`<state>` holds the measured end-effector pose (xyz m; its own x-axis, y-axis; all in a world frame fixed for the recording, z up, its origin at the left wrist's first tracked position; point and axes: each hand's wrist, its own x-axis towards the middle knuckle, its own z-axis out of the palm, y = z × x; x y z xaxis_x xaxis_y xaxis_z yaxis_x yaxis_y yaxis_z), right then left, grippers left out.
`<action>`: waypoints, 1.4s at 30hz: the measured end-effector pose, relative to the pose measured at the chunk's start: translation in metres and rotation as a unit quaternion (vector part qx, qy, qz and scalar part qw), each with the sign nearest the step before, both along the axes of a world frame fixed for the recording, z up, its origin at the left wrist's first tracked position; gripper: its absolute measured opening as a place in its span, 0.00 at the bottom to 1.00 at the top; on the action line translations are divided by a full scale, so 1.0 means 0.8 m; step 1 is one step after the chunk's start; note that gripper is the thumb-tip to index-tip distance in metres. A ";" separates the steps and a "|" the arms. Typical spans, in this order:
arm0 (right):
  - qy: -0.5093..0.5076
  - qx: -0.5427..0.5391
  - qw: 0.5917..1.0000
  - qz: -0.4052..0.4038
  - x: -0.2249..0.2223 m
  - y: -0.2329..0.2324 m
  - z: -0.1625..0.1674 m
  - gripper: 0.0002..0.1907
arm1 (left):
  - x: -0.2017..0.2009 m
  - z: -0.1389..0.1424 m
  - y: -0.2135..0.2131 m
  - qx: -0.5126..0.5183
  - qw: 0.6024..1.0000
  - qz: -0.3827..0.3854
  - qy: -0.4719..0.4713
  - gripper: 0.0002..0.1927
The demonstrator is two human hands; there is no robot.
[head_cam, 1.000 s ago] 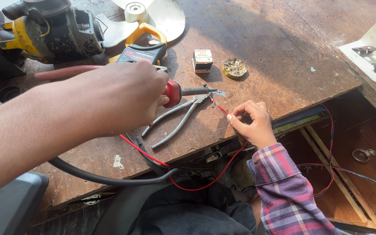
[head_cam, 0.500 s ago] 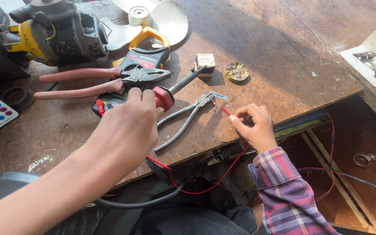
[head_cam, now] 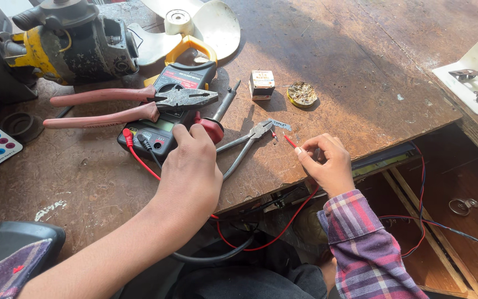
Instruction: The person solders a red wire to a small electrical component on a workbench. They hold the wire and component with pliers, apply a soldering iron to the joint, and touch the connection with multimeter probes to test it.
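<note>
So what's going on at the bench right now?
A person sits at a worn wooden workbench. The left hand rests its fingertips on a black clamp meter, next to a red-handled screwdriver. The right hand pinches a thin red wire near the jaws of small grey pliers. Larger pink-handled pliers lie across the meter, with a grimy power tool and a white fan blade behind.

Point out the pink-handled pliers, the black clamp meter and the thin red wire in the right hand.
Pink-handled pliers [head_cam: 186,98]: head view, on the metal jaws.
Black clamp meter [head_cam: 164,126]: head view, on its display.
Thin red wire [head_cam: 290,141]: head view, near its tip.
</note>
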<state>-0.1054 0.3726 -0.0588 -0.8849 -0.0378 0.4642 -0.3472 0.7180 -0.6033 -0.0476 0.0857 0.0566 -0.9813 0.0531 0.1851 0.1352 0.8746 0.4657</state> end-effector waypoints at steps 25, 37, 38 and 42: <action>0.047 -0.036 0.997 -0.050 -0.053 -0.044 0.011 0.06 | -0.100 -0.016 -0.009 -0.049 0.999 -0.011 -0.013 0.16; -0.008 -0.044 0.999 -0.029 -0.067 -0.042 0.007 0.05 | -0.126 -0.038 -0.016 -0.057 0.996 -0.059 0.041 0.18; -0.009 -0.043 0.999 -0.027 -0.066 -0.042 0.009 0.05 | -0.125 -0.039 -0.017 -0.055 0.996 -0.062 0.039 0.17; -0.012 -0.035 0.999 -0.028 -0.059 -0.043 0.014 0.06 | -0.115 -0.029 -0.022 -0.012 0.997 -0.076 0.027 0.21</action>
<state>-0.1527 0.3385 -0.0476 -0.8956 0.0434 0.4427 -0.2930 0.6913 -0.6605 -0.1397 0.0679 0.0333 -0.9500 0.2055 0.2352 0.2918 0.8524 0.4339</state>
